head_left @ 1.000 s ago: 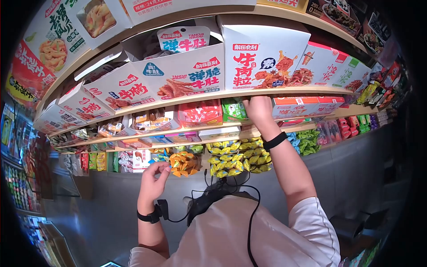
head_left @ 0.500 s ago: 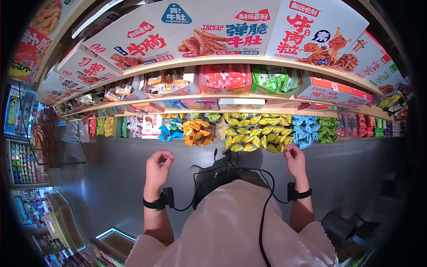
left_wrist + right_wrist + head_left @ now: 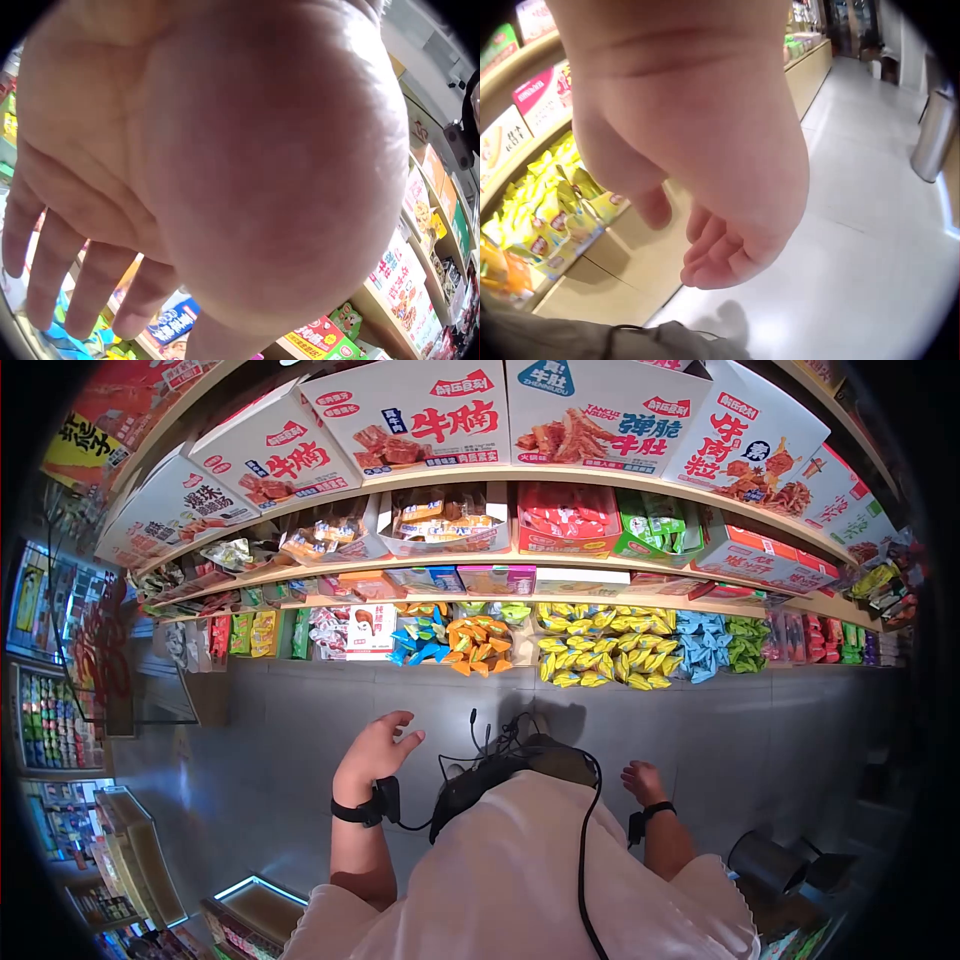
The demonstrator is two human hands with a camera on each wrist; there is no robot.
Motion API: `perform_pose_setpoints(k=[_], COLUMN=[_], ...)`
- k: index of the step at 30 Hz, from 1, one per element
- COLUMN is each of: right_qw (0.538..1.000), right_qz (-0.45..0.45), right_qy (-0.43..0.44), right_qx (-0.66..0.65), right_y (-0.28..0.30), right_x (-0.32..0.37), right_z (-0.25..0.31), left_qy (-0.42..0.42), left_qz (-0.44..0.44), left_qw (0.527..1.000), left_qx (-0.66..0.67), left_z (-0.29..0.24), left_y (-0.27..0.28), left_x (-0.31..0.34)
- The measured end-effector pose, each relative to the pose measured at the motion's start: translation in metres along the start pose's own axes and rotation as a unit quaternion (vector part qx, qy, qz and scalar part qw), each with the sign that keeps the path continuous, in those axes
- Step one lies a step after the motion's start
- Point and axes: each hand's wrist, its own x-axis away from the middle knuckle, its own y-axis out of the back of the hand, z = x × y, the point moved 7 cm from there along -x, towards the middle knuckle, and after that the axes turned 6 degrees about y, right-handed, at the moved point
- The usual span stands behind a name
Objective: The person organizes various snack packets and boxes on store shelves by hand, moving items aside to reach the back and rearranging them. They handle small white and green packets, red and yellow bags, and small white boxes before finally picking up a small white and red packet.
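My left hand (image 3: 378,750) hangs over the floor in front of the shelves, palm and fingers loosely extended and holding nothing. In the left wrist view its palm (image 3: 90,150) fills much of the picture, with straight fingers hanging below. Lower and close to my body, my right hand (image 3: 643,782) is empty too. The right wrist view shows its fingers (image 3: 712,262) hanging loosely curled, thumb apart from them. Nearest to the hands on the bottom shelf are orange packets (image 3: 478,647), blue packets (image 3: 419,637) and yellow packets (image 3: 605,647). A green box of packets (image 3: 655,528) stands higher up.
Large white printed boxes (image 3: 420,422) line the upper shelf. Below them stands a red box (image 3: 568,520) beside the green one. Black cables (image 3: 505,735) hang in front of my body. A grey bin (image 3: 768,863) stands behind on the right.
My right hand has come out from the shelf by the green box and dropped back beside my body. The left hand has moved back from the packets and opened out. The view has shifted left.
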Motion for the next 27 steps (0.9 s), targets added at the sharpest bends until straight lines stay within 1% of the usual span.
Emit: perform_pose_setpoints(k=[1,2,4,5,6,8,9,10,12,14,15,16,17,18,19,20,21,22,23,24,26,27], right_qw=[1.0,1.0,0.992,0.992,0.993,0.992,0.996,0.997,0.983,0.947,0.949,0.965,0.977,0.978,0.984,0.988,0.988,0.991,0.994,0.994,0.998,0.998], right_qz=[-0.015,-0.016,-0.071,-0.074,-0.07,-0.08,-0.051,-0.021,0.075,0.101,0.092,0.087,0.081,0.073,0.055,0.039,0.036,0.022,0.008,0.006,-0.044,-0.046], right_qy=[-0.026,-0.023,-0.097,-0.096,-0.093,-0.102,-0.073,-0.037,0.0,0.129,0.127,0.122,0.12,0.122,0.1,0.081,0.087,0.06,0.033,0.04,0.011,0.017], right_qx=[-0.002,-0.001,0.029,0.028,0.014,0.0,0.03,0.06,0.167,0.276,0.273,0.215,0.155,0.15,0.139,0.127,0.124,0.114,0.102,0.097,0.045,0.04], right_y=[0.007,0.005,0.0,-0.011,-0.021,-0.035,-0.054,-0.077,-0.121,-0.13,-0.131,-0.142,-0.145,-0.136,-0.126,-0.115,-0.103,-0.087,-0.071,-0.057,-0.019,-0.003], right_x=[0.004,0.017,0.044,0.049,0.057,0.085,0.097,0.106,0.125,0.117,0.132,0.153,0.165,0.168,0.169,0.168,0.169,0.171,0.174,0.177,0.187,0.19], right_z=[-0.03,-0.046,-0.079,-0.09,-0.101,-0.127,-0.13,-0.119,-0.106,-0.118,-0.118,-0.1,-0.09,-0.096,-0.103,-0.106,-0.108,-0.121,-0.136,-0.145,-0.169,-0.18], left_qy=[0.018,0.036,0.035,0.036,0.034,0.071,0.057,0.053,0.005,0.011,0.087,0.16,0.15,0.102,0.053,0.047,0.065,0.081,0.074,0.076,0.071,0.062], left_qz=[0.002,0.004,-0.014,-0.027,-0.022,-0.037,-0.077,-0.063,-0.103,-0.077,-0.034,0.007,0.012,0.035,0.054,0.053,0.075,0.096,0.094,0.098,0.099,0.116], left_qw=[1.0,0.999,0.998,0.996,0.996,0.991,0.978,0.978,0.967,0.969,0.965,0.954,0.956,0.987,0.997,0.997,0.994,0.987,0.988,0.988,0.988,0.99], left_qx=[0.012,0.024,0.051,0.076,0.077,0.108,0.187,0.19,0.233,0.235,0.245,0.252,0.25,0.123,-0.005,-0.005,0.05,0.102,0.099,0.096,0.092,0.043], left_z=[0.016,0.033,0.07,0.091,0.115,0.171,0.188,0.211,0.261,0.301,0.325,0.339,0.332,0.317,0.303,0.294,0.286,0.278,0.268,0.259,0.243,0.233], left_y=[0.007,0.014,0.028,0.035,0.038,0.039,0.039,0.029,0.017,-0.007,-0.028,-0.043,-0.046,-0.052,-0.061,-0.068,-0.077,-0.085,-0.094,-0.108,-0.137,-0.156], left_x=[0.008,0.017,0.034,0.041,0.045,0.051,0.055,0.054,0.054,0.043,0.038,0.036,0.034,0.037,0.042,0.044,0.044,0.044,0.043,0.042,0.041,0.04])
